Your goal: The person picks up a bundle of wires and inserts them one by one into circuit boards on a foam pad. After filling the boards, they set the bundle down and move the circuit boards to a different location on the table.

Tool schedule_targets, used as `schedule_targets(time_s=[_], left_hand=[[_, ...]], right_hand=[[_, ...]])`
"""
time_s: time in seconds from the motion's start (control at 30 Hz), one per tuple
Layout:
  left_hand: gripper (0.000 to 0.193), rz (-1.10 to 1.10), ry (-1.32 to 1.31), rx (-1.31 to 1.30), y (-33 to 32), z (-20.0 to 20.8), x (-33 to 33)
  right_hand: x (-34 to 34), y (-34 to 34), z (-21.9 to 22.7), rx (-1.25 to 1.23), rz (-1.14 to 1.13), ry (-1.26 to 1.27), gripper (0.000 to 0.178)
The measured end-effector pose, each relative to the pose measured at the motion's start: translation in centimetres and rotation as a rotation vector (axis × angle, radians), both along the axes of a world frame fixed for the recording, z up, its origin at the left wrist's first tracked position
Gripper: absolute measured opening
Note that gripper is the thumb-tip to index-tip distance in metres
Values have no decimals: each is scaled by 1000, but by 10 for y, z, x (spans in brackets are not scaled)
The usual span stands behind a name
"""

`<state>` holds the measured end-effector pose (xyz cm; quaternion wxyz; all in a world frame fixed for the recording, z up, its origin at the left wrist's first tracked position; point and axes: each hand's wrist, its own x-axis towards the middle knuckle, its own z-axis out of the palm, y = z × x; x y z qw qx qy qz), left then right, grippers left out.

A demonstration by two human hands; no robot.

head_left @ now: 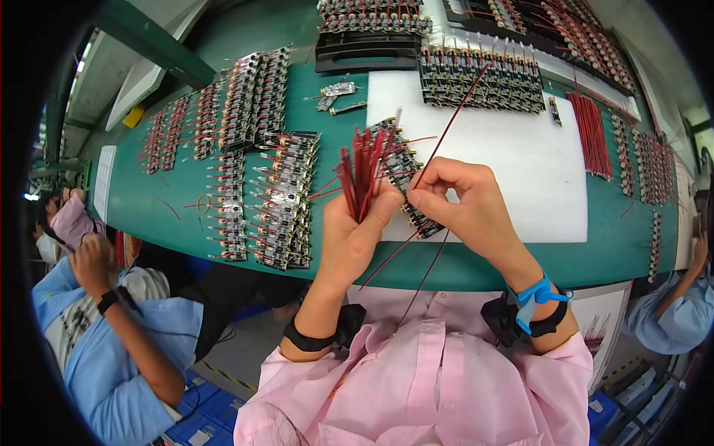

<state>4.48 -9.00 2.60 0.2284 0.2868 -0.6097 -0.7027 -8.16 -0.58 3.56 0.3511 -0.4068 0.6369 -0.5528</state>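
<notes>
My left hand (351, 234) is closed round a bundle of short red wires (363, 165) that fan upward from the fist. Between the thumb and forefinger of my right hand (470, 199) is pinched a long, thin dark-red wire (455, 111), slanting up to the right. Under and between both hands lies a slanted strip of small black circuit boards (404, 160), partly covered by my fingers. It rests on the left edge of a white foam sheet (520, 186). Thin dark wires (426, 276) hang below my hands over the table edge.
Rows of wired circuit boards (286, 201) cover the green table (335, 100) to the left. More boards (482, 78) and black trays (366, 56) stand at the back. A red wire bundle (590, 134) lies right of the foam. Co-workers (123, 334) sit at both sides.
</notes>
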Motion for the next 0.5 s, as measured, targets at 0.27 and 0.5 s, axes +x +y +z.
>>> schedule_targets(time_s=[0.27, 0.5], left_hand=[[32, 109, 419, -45, -4, -23, 4], [33, 17, 137, -279, -5, -39, 5]], right_hand=[[-6, 9, -9, 95, -165, 158, 7], [-9, 17, -26, 48, -237, 491, 5]])
